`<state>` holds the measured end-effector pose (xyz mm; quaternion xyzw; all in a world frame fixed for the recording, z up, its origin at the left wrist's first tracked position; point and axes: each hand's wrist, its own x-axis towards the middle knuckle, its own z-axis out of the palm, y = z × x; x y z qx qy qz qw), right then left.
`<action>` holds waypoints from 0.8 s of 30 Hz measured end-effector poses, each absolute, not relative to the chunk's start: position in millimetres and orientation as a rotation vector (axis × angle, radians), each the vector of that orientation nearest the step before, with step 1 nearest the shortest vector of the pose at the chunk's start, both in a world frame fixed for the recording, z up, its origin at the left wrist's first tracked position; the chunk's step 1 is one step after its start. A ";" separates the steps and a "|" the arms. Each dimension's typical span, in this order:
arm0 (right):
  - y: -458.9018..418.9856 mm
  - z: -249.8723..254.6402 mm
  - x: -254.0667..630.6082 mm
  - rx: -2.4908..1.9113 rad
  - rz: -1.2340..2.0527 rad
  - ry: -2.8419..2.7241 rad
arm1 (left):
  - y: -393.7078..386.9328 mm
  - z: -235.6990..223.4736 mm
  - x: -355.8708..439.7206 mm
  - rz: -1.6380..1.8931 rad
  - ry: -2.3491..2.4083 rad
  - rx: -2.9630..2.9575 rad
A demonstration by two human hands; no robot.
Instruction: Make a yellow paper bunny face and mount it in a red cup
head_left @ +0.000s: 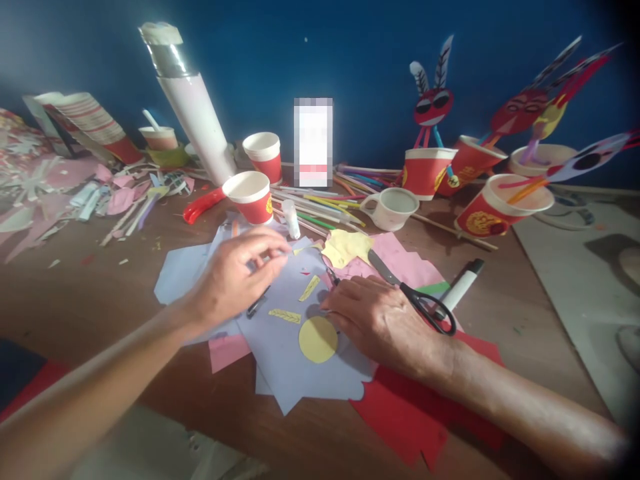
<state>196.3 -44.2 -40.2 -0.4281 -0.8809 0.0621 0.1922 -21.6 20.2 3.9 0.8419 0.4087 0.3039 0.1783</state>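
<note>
My left hand point(245, 267) hovers over the layered pale-blue paper point(275, 360), thumb and fingers drawn together beside a thin yellow scrap point(303, 250). Whether the fingertips grip it is unclear. My right hand point(377, 310) is closed over the same paper, a small dark tip point(331, 275) showing by its index finger; what it holds is hidden. Black-handled scissors point(435, 312) lie against its far side. Between the hands are a yellow paper circle point(319, 339) and two yellow strips with drawn lines point(285, 316). A black pen point(257, 301) lies partly under my left hand.
Behind stand red paper cups point(250, 200), a white mug point(393, 210), a glue stick point(291, 220) and coloured sticks point(325, 210). A marker point(460, 288) and red paper point(405, 413) lie right. Cups with paper figures point(433, 107) stand far right; a tall white bottle point(195, 120) stands left.
</note>
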 end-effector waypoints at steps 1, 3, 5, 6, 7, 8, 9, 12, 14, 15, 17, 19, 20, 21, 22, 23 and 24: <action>-44.6 -40.4 196.0 -1.204 0.170 -2.490 | 12.2 2.4 -20.1 0.807 1.106 2.362; -46.6 -40.1 194.1 -1.206 0.164 -2.514 | 0.5 -3.5 -17.0 0.699 1.038 2.310; -49.5 -39.1 191.1 -1.203 0.154 -2.527 | -5.2 -11.3 -14.4 0.633 1.021 2.257; -50.8 -38.5 189.5 -1.206 0.144 -2.532 | -6.2 -15.3 -13.5 0.618 1.024 2.241; -52.0 -37.9 188.0 -1.209 0.134 -2.539 | -6.3 -18.9 -12.7 0.609 1.027 2.232; -53.0 -37.4 186.6 -1.213 0.126 -2.549 | -5.8 -22.1 -12.1 0.606 1.026 2.228; -53.7 -37.0 185.5 -1.224 0.116 -2.556 | -5.1 -24.9 -11.7 0.608 1.023 2.224; -54.2 -36.1 183.6 -1.266 0.108 -2.561 | -3.5 -30.8 -12.1 0.614 0.997 2.189; -53.6 -35.3 183.0 -1.298 0.118 -2.558 | -3.6 -32.9 -13.4 0.609 0.984 2.163; -53.2 -34.7 182.8 -1.308 0.129 -2.559 | -3.8 -33.5 -14.2 0.602 0.984 2.158; -52.2 -33.3 182.4 -1.310 0.146 -2.567 | -4.1 -33.9 -15.3 0.585 0.990 2.162; -51.3 -32.4 182.0 -1.304 0.175 -2.573 | -4.3 -33.2 -15.6 0.563 1.003 2.167; -51.0 -32.3 181.8 -1.301 0.194 -2.573 | -4.4 -32.5 -15.6 0.554 1.006 2.168; -50.9 -32.5 181.8 -1.301 0.211 -2.569 | -4.4 -31.8 -15.4 0.547 1.006 2.166; -50.9 -32.9 181.8 -1.304 0.226 -2.563 | -4.4 -31.1 -15.4 0.546 1.003 2.167; -51.1 -33.5 181.9 -1.307 0.239 -2.554 | -4.4 -30.3 -15.6 0.550 1.001 2.171; -51.3 -34.3 182.2 -1.307 0.248 -2.544 | -4.2 -29.6 -16.1 0.559 0.999 2.178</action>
